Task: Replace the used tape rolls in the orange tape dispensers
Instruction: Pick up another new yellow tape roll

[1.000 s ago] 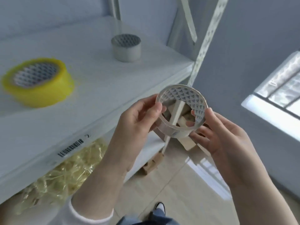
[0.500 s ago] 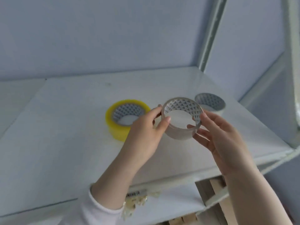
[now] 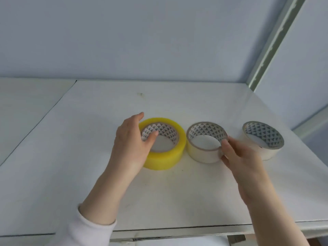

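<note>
Three tape rolls stand in a row on the white shelf [image 3: 88, 157]. The full yellow tape roll [image 3: 168, 157] is on the left. My left hand [image 3: 130, 146] curves over its left wall, thumb above the core and fingers spread outside, without a firm hold. A thin, nearly used-up tape roll [image 3: 202, 153] rests flat in the middle. My right hand [image 3: 237, 157] pinches its right wall, thumb on the inner rim and fingers outside. A second thin used roll [image 3: 266, 150] stands at the right. No orange dispenser is in view.
The shelf's front edge [image 3: 177, 228] runs below my forearms. A pale metal upright [image 3: 273, 43] rises at the back right corner, and a plain wall [image 3: 142, 36] closes the back. A seam [image 3: 58, 102] divides the shelf surface on the left.
The thin roll I held in both hands in the air now rests on the shelf between the other two rolls. My left hand has let go and moved onto the yellow roll.
</note>
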`<state>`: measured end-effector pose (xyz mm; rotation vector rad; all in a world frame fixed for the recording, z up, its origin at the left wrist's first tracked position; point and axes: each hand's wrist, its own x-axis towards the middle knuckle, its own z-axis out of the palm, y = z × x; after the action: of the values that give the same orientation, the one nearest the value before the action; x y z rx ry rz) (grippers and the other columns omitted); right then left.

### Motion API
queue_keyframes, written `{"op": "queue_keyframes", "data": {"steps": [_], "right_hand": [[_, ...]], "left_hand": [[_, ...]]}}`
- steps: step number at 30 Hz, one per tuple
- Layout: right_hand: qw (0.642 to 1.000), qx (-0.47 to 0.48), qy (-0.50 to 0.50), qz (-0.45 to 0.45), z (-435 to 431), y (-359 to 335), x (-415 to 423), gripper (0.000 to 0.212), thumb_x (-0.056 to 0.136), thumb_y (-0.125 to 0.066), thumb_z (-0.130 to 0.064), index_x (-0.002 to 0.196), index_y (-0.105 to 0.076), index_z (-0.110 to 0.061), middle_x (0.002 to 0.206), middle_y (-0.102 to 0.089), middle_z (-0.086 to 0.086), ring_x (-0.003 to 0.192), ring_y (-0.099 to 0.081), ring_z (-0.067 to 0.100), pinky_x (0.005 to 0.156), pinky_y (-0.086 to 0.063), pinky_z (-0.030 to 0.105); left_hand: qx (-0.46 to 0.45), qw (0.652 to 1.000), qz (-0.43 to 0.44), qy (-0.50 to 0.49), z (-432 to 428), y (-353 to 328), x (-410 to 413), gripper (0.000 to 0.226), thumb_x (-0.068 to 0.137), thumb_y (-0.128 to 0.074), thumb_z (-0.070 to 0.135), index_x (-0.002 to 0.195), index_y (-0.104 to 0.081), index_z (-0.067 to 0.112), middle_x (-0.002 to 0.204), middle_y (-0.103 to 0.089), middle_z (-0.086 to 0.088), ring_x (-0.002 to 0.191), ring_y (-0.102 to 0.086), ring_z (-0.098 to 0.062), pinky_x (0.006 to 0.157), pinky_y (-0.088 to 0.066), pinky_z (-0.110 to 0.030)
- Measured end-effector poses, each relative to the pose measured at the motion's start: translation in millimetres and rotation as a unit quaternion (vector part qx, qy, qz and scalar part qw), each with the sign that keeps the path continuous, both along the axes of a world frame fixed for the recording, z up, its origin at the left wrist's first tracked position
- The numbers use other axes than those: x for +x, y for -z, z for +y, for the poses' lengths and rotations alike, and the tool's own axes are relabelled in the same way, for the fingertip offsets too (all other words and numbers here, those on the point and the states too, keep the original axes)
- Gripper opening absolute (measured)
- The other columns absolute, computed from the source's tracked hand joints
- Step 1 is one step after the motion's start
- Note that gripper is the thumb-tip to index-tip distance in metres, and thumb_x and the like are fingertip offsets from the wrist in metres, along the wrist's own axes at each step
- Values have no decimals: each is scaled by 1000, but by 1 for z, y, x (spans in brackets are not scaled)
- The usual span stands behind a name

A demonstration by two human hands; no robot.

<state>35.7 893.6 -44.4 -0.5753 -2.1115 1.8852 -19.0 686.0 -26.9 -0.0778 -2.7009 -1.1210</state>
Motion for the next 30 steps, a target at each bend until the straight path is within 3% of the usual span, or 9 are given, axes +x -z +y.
{"op": "queue_keyframes", "data": {"steps": [5, 8, 11, 14, 19, 22, 25, 28, 30], "right_hand": [[986, 165, 26, 22, -7, -8, 11, 58, 88, -55, -32, 141, -36, -16, 138, -49, 1, 119, -49, 15, 91, -33, 25], [972, 217, 29, 91, -24, -19, 20, 49, 84, -57, -34, 131, -48, -24, 124, -55, -5, 94, -59, 0, 77, -40, 18], [969, 220, -41, 103, -40, -25, 16, 38, 83, -59, -31, 118, -60, -18, 111, -60, -2, 80, -59, -9, 65, -43, 4], [967, 213, -99, 96, -52, -27, 9, 38, 83, -61, -30, 117, -61, -13, 112, -63, 1, 88, -60, 1, 64, -40, -2], [970, 154, -168, 88, -71, -33, 12, 66, 71, -57, -53, 127, -53, -19, 124, -55, -5, 93, -58, -3, 69, -39, -5], [964, 16, -262, 36, -86, -36, 19, 84, 60, -63, -65, 133, -47, -27, 123, -61, -8, 101, -62, 1, 77, -49, 6], [918, -179, -355, -21, -110, -33, 27, 70, 66, -72, -44, 129, -49, -24, 108, -73, 2, 98, -69, 16, 74, -58, 33], [879, -236, -411, -55, -140, -25, 36, 63, 66, -74, -28, 124, -54, -16, 106, -74, 5, 93, -71, 24, 68, -59, 38], [854, -255, -445, -86, -164, -16, 45, 65, 60, -68, -31, 121, -56, -11, 109, -73, 9, 91, -71, 27, 73, -58, 47]], "left_hand": [[75, 992, -94, -26, -8, 2, 2, 68, 86, -59, 35, 143, -26, 17, 147, -41, -10, 132, -41, -25, 105, -32, -35], [64, 992, -102, -44, -5, 5, 6, 63, 87, -58, 32, 141, -30, 17, 145, -45, -9, 131, -44, -26, 102, -33, -31], [43, 994, -73, -65, -3, 3, 6, 49, 89, -57, 21, 135, -42, 14, 137, -53, -10, 125, -49, -25, 96, -35, -26], [44, 994, -44, -85, -3, -2, 9, 43, 89, -56, 13, 132, -48, 13, 135, -56, -9, 123, -51, -23, 96, -35, -23], [58, 986, 61, -146, -19, -12, 37, 39, 85, -59, 9, 124, -58, 13, 124, -65, -5, 113, -60, -20, 87, -35, -12], [88, 972, 112, -186, -40, -21, 67, 39, 84, -62, 12, 122, -60, 20, 113, -66, 9, 106, -63, -12, 91, -42, -16], [123, 959, 129, -219, -65, -20, 101, 40, 83, -63, 17, 121, -59, 27, 105, -64, 21, 100, -64, -3, 91, -46, -20], [207, 942, 113, -239, -96, -12, 136, 35, 83, -65, 30, 117, -59, 31, 103, -63, 26, 99, -63, 6, 85, -48, -9], [271, 921, 87, -265, -123, -4, 163, 45, 73, -60, 51, 114, -57, 32, 109, -64, 19, 102, -62, 3, 83, -49, -11]]}}
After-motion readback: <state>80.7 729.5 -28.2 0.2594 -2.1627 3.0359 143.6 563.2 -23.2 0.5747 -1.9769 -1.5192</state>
